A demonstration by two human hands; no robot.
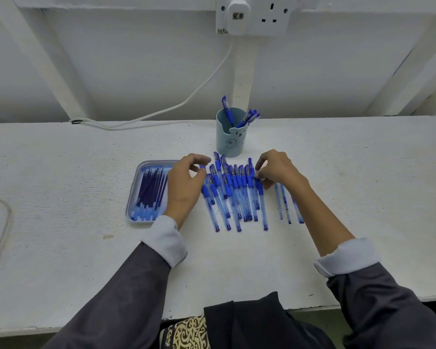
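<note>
White painted wall (136, 59) with slanted beams; a double socket (269, 16) at top holds a white charger (238, 16), and its cable (199, 89) droops to the back edge of the table (61, 159). The table top is white, rough and grainy, and its front edge runs just before the person's lap.

Centre: a row of pens (234, 195) lies on the table, with clear plastic barrels and blue rubber grips, packed side by side and partly overlapping, tips toward the person. 3 paler pens (285, 205) lie apart to the right, partly under the right forearm.

Left hand (185, 182): fingers curled, thumb and forefinger pinching a small blue piece (202, 167) at the left edge of the row; whether it is a cap or a pen end cannot be told. Right hand (278, 170): fingers curled, tips pinching the pens at the right edge of the row.

Containers: a shallow blue tray (134, 197) with rounded corners, just left of the left hand, holds a bundle of thin dark refills (151, 190). A round pale blue cup (230, 139) with a bear face, behind the row, holds several pens upright.

Bare table spreads wide left of the tray and right of the paler pens.
</note>
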